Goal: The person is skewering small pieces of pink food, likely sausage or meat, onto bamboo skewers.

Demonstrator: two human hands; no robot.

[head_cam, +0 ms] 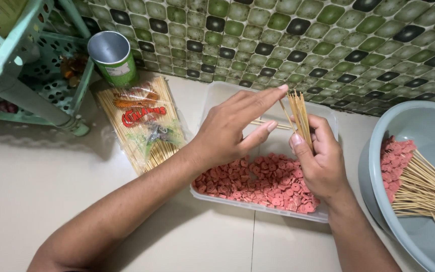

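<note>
My right hand [320, 161] grips a small bunch of bamboo skewers [299, 117] upright above a clear plastic tray [217, 95]. My left hand [235, 126] reaches over the tray with fingers spread, its fingertips touching the top of one skewer in the bunch. The tray's near half holds a heap of small red sausage slices [258, 184]. A couple of loose skewers [263, 122] lie across the tray behind my left hand.
A grey basin [424, 126] at the right holds several skewers loaded with red slices. A plastic bag of bamboo skewers [144, 123] lies left of the tray. Behind it stands an open green can [113, 58] and a mint-green plastic rack [21, 65]. A tiled wall runs along the back.
</note>
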